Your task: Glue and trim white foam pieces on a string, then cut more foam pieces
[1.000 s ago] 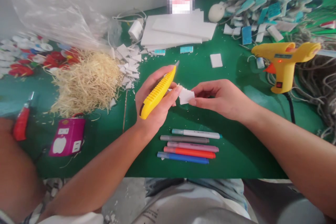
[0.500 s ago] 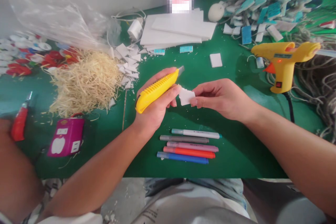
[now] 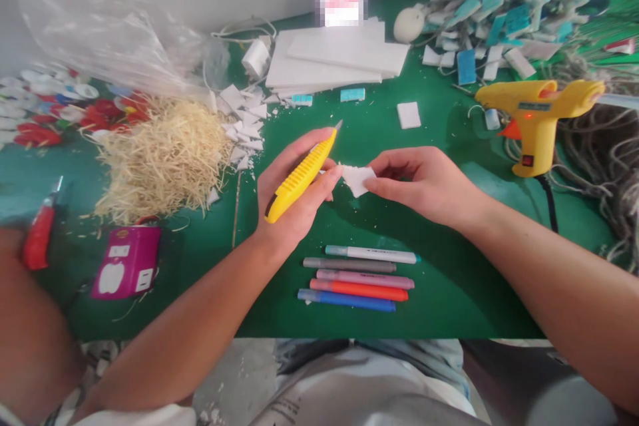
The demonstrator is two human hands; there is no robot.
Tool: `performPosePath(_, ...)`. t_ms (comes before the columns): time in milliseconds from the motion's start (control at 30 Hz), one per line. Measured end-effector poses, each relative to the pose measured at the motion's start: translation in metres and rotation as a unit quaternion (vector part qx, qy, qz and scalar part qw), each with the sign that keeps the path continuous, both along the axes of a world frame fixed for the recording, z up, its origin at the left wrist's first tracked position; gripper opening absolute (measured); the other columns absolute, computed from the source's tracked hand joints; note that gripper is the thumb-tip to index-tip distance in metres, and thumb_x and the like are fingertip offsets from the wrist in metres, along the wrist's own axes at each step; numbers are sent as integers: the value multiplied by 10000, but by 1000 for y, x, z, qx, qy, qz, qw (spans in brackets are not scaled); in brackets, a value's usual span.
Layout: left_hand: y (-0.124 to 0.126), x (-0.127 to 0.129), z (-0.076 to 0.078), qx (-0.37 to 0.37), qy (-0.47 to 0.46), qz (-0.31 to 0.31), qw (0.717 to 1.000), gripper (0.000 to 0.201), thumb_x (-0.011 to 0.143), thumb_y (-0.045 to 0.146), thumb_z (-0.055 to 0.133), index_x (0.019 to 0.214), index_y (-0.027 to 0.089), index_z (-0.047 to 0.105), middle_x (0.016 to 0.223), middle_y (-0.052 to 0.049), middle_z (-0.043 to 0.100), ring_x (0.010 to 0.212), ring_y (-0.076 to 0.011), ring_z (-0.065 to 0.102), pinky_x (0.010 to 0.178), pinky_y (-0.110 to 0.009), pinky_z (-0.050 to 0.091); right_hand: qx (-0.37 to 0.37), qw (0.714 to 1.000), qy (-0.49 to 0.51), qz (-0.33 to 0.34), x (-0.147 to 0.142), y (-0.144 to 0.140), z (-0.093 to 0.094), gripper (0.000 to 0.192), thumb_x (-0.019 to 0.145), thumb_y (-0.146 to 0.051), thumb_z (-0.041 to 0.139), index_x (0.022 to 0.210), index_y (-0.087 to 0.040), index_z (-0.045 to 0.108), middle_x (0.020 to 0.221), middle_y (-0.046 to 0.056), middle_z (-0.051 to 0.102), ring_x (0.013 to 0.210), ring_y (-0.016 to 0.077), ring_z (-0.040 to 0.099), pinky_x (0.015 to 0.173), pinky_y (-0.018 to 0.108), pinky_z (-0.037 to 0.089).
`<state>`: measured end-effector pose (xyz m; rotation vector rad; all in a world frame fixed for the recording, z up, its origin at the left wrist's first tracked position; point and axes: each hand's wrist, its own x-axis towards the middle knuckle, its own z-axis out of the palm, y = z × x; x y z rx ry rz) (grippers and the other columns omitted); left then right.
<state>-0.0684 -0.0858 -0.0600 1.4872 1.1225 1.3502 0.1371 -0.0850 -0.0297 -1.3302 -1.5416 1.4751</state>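
Comparing with half a second earlier, the cutter (image 3: 300, 177) was tilted steeper in the left hand (image 3: 294, 196), fully gripped, blade pointing up away from the foam (image 3: 356, 178). That scrap was pinched between the right hand (image 3: 424, 183) and left fingertips, above the mat (image 3: 449, 279), so no cutting was underway.

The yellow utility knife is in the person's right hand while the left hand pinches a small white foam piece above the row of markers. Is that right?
Not quite: the hands are swapped. In the head view the yellow utility knife is gripped in the left hand, and the right hand pinches the small white foam piece. The rest holds: both are above the row of markers on the green table.
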Motion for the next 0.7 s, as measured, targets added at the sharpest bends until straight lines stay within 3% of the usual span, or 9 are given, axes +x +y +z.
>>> performPosePath(200, -2, -1, -2, 13, 52, -22, 998, 378, 834, 313, 852, 1201, 285, 762, 816, 13, 739, 541, -107, 606, 506, -250, 547, 34, 996, 7, -85, 2, 5, -2, 210, 756, -406, 783, 753, -197, 756, 673, 3, 674, 630, 130, 576, 599, 264, 459)
performPosePath(500, -3, 0, 0, 30, 41, -17, 999, 397, 820, 258, 845, 1209, 280, 770, 828, 0, 753, 597, -108, 631, 547, -221, 569, 27, 997, -10, -72, 2, 5, 1, 144, 758, -324, 738, 703, -191, 747, 614, -6, 661, 581, 120, 559, 562, 258, 433)
performPosePath(700, -3, 0, 0, 20, 53, -6, 998, 388, 828, 267, 839, 1209, 292, 772, 828, 1, 747, 577, -107, 614, 515, -222, 557, 18, 997, -3, -71, 2, 4, 0, 201, 761, -393, 779, 755, -193, 759, 671, 5, 683, 616, 131, 575, 594, 275, 462)
